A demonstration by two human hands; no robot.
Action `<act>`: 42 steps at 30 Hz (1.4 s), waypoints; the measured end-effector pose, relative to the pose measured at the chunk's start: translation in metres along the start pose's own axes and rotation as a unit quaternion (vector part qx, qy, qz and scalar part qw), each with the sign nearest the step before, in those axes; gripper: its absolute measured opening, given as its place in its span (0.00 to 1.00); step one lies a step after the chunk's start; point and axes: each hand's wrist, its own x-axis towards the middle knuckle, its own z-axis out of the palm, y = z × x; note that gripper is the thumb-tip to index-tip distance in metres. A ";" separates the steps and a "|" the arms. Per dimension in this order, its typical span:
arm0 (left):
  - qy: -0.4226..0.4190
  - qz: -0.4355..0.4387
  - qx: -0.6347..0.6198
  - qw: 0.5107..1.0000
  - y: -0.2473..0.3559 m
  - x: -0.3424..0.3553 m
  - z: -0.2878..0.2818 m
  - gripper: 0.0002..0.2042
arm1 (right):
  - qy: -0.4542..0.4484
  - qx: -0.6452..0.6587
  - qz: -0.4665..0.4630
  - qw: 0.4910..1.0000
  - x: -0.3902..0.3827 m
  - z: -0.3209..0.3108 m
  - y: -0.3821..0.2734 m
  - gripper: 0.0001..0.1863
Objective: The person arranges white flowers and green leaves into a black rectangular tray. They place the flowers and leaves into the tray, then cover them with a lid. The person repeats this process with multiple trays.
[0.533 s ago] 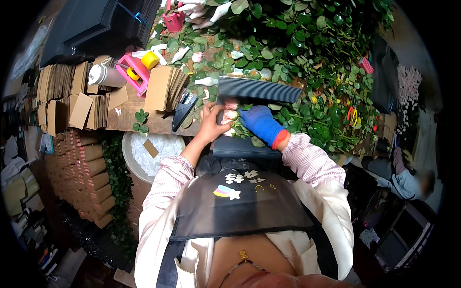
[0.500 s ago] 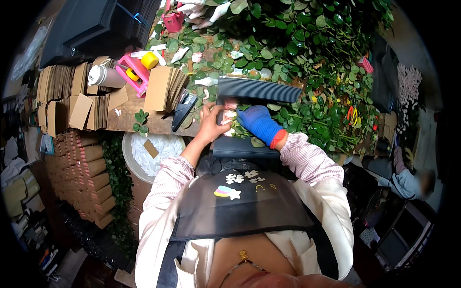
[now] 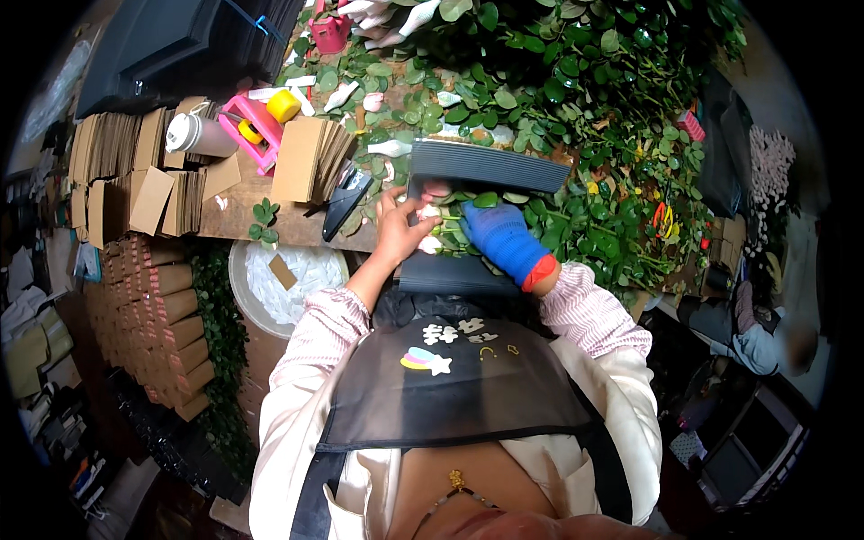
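Note:
Pale pink roses [image 3: 430, 244] lie in a dark corrugated wrapping sheet [image 3: 490, 167], whose far side stands up and whose near side lies toward my apron. My bare left hand [image 3: 399, 227] is at the rose heads, thumb and fingers closed about a bloom at the sheet's left edge. In a blue knitted glove with a red cuff, my right hand [image 3: 502, 236] is closed on the green stems just right of the blooms; its fingertips are partly hidden by leaves. A black stapler [image 3: 346, 207] rests left of my left hand.
Cut rose foliage [image 3: 594, 117] heaps over the far and right table. Brown cardboard pieces [image 3: 310, 162], a pink tape dispenser [image 3: 254, 135] and a white-lidded cup [image 3: 200, 137] stand at left. A tub of white scraps [image 3: 301, 270] sits below the table edge. Orange-handled scissors [image 3: 663, 219] lie at right.
My right hand has shifted right and slightly nearer, away from the rose heads along the stems. My left hand stays at the blooms.

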 end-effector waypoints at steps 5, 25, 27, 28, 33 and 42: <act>-0.017 0.002 0.033 0.999 0.008 0.002 -0.003 0.21 | 0.100 -0.007 -0.041 0.994 0.029 0.050 0.031 0.17; 0.044 -0.008 0.028 0.999 0.005 0.023 0.007 0.22 | 0.047 0.082 -0.063 0.994 0.013 0.008 0.015 0.13; 0.054 0.002 0.040 0.998 0.005 0.022 0.009 0.20 | 0.113 0.179 -0.034 0.977 -0.005 -0.008 0.008 0.14; 0.049 0.000 0.030 0.998 0.004 0.022 0.009 0.20 | 0.150 0.185 -0.054 0.970 -0.004 -0.004 0.011 0.15; 0.026 0.013 0.010 1.000 0.002 0.021 0.003 0.19 | 0.147 0.177 -0.080 0.970 0.013 0.028 0.021 0.17; 0.011 0.025 0.031 0.999 0.005 0.025 -0.001 0.22 | 0.104 0.148 -0.095 0.979 0.013 0.014 0.017 0.17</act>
